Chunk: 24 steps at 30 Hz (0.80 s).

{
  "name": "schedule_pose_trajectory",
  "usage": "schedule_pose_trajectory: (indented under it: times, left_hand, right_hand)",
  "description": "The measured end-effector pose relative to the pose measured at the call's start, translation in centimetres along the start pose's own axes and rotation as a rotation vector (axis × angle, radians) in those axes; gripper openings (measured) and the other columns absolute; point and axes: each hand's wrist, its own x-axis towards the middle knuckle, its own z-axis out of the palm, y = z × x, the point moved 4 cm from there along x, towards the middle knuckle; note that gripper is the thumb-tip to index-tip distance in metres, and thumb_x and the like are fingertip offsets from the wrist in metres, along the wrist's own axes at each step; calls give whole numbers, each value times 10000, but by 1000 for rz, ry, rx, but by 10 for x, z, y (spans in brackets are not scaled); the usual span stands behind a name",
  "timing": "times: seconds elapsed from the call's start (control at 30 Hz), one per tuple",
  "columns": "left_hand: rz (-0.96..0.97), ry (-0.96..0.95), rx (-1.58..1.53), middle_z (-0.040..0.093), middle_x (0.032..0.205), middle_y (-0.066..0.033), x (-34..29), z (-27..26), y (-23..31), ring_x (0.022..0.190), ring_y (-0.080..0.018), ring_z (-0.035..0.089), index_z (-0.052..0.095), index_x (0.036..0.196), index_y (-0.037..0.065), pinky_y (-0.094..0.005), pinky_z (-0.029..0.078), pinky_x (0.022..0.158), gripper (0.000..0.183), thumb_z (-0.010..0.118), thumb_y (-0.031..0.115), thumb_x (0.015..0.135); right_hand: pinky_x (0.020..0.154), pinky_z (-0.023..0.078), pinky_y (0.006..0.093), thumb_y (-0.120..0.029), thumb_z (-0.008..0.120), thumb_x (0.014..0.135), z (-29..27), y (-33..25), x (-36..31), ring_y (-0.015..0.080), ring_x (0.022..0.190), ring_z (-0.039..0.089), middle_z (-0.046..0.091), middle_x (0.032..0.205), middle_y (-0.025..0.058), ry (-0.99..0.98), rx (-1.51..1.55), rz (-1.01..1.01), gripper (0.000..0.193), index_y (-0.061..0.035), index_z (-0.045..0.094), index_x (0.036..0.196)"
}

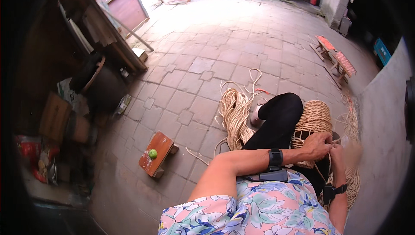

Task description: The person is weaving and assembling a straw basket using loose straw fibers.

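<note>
A tan woven basket (314, 116) lies on its side against my lap, its closed weave pointing away from me and bare upright stakes showing nearer my hands. My left hand (317, 146) is closed on the basket's near part, fingers bent. Right beside it, my right hand (337, 153) is closed, its fingertips meeting those of the left. A strand of straw-coloured cord (330, 168) hangs down from between the hands, and the fingers hide just where it passes through the weave.
A large hank of cord (235, 114) lies on the paved floor left of my leg. More loose cord (352, 179) hangs at my right by the pale wall (384, 148). A low wooden stool (157, 153) bears a green ball (152, 153). Farther right stands a red-topped bench (345, 63).
</note>
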Motion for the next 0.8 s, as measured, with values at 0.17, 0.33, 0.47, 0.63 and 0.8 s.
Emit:
schedule_pose_trajectory:
  times: [0.17, 0.33, 0.47, 0.63, 0.8]
  left_hand:
    - [14, -34, -195, 627, 663, -109, 0, -23, -9, 531, -187, 608, 618, 847, 26, -317, 481, 562, 241, 581, 240, 743]
    - [18, 6, -255, 607, 637, -77, 1, -31, -23, 469, -137, 565, 616, 847, 16, -284, 455, 488, 243, 611, 237, 746]
    - [-79, -40, -426, 612, 658, -53, 5, -25, -26, 483, -111, 566, 616, 850, 23, -271, 460, 443, 222, 624, 241, 805]
    - [-222, -49, -534, 573, 672, -2, -2, -42, -50, 479, -75, 531, 646, 939, 49, -224, 441, 431, 203, 632, 239, 870]
    - [-196, -32, -497, 553, 606, -3, -13, -60, -35, 448, -71, 509, 608, 896, 29, -170, 412, 453, 232, 609, 257, 853]
  right_hand:
    - [341, 331, 195, -285, 679, 827, -4, 28, -9, 70, 406, 470, 526, 569, -29, -182, 388, 310, 218, -136, 539, 753]
    - [381, 412, 178, -226, 666, 862, 10, 29, -15, 63, 465, 525, 574, 625, -17, -219, 646, 185, 174, -119, 534, 902]
    - [392, 412, 184, -197, 630, 877, -16, 35, -29, 67, 479, 528, 573, 636, -12, -81, 603, 215, 125, -120, 533, 897]
    - [414, 361, 238, -217, 634, 842, -20, 2, -31, 86, 454, 459, 476, 564, -12, -22, 85, 33, 192, -68, 560, 747]
    - [610, 455, 286, -197, 543, 910, -45, -50, -21, 138, 662, 565, 592, 719, 53, 446, -74, -529, 188, -17, 591, 936]
